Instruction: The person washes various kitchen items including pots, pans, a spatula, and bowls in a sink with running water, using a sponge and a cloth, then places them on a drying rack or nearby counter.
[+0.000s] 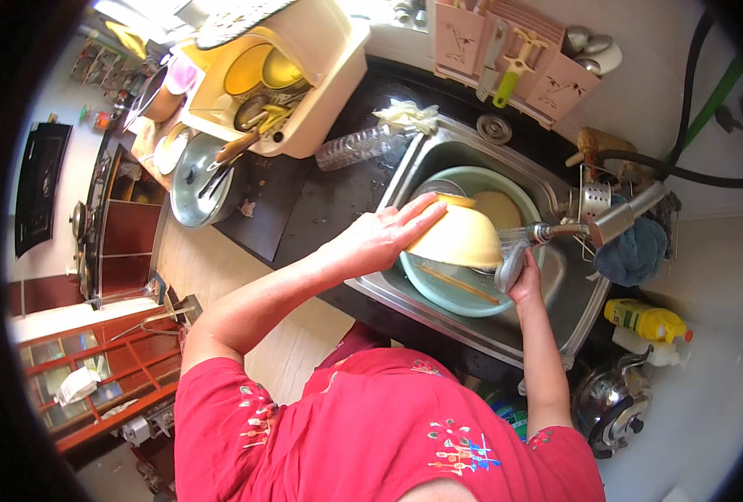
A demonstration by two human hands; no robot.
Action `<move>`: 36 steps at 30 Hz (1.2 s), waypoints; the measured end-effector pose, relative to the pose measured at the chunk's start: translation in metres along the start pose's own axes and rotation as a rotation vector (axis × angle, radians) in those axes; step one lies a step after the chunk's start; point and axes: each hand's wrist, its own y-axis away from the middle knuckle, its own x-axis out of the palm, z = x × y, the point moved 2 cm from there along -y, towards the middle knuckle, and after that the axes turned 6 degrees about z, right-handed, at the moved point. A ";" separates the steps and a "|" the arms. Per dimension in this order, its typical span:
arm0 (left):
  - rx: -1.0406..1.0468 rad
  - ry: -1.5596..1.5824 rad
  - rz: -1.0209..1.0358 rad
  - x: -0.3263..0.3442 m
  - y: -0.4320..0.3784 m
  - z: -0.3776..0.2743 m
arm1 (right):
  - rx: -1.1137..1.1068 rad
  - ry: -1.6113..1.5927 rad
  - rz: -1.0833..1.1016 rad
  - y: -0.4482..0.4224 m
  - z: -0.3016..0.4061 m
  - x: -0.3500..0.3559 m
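My left hand [377,238] grips a pale yellow bowl [456,235] near its base; the bowl is tipped with its base up, over a pale green basin [453,300] in the steel sink [559,295]. By the basin's right rim, my right hand [527,281] holds a grey, rounded item [510,271] of unclear kind. Water runs from the faucet [562,230] close beside the bowl's right side. A wooden chopstick-like stick [459,283] lies in the basin. Behind the bowl show a tan round thing [498,208] and a metal rim, both partly hidden.
Left of the sink lie a clear plastic bottle [359,149] and pale gloves or cloth [407,116]. Beyond stand a cream dish rack [340,81] and a glass bowl [186,204] holding utensils. A yellow detergent bottle [644,320] and steel kettle [611,395] sit at right.
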 end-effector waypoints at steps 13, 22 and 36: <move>-0.556 1.054 -0.249 -0.134 0.093 0.090 | 0.169 -0.220 0.144 -0.022 -0.047 -0.034; -0.482 1.442 -0.406 -0.145 0.151 0.170 | -0.169 0.036 -0.116 -0.015 -0.075 0.009; -0.584 1.408 -0.685 -0.147 0.193 0.191 | 0.159 0.176 -0.338 -0.110 -0.136 0.029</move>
